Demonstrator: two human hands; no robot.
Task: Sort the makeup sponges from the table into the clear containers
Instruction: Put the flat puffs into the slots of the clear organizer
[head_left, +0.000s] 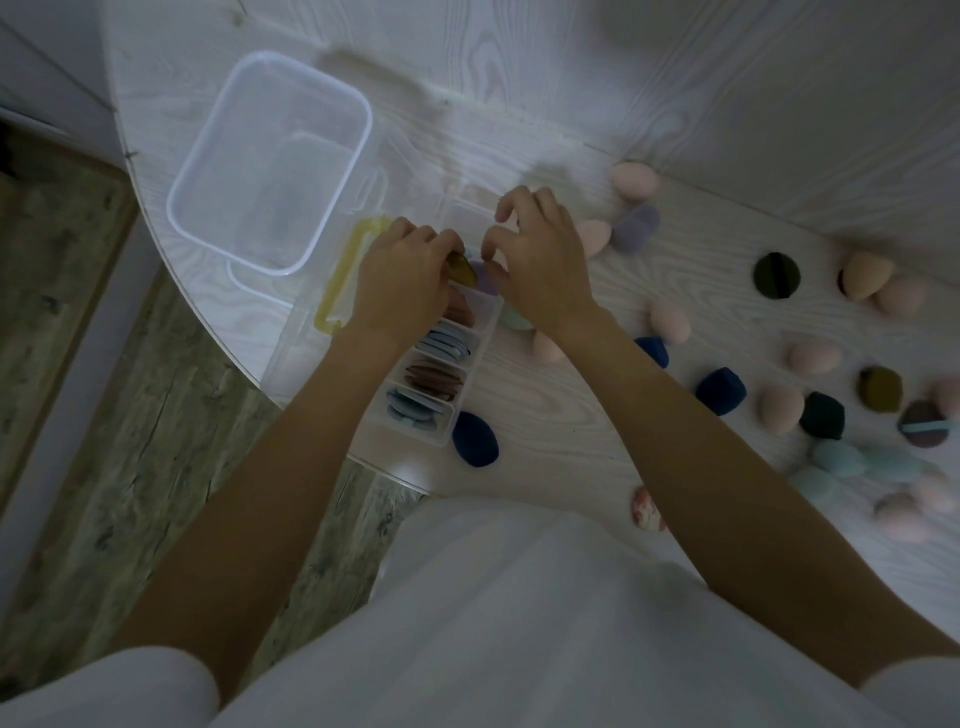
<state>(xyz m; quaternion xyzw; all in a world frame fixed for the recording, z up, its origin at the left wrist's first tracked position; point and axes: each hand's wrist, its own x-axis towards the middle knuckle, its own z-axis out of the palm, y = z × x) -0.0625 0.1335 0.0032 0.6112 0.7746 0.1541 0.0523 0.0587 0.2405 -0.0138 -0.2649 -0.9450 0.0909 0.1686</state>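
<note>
Over the divided box (470, 332) near the table (545, 400) edge, the left hand (402, 278) pinched an olive sponge (464, 269), the right hand (540, 260) curled beside a lilac sponge (484, 276), two dozen-odd sponges scattered right.

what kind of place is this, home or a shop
Probably a home room, though I can't be sure: a white wood-grain table on a worn plank floor, with plain plastic storage boxes and loose sponges, no shop fittings in view.

I count 2 clear containers: one open tub (270, 161), one divided organizer (441, 358). Navy sponges: 3, e.g. (475, 439). Loose sponges on tabletop: too blurred for total.
</note>
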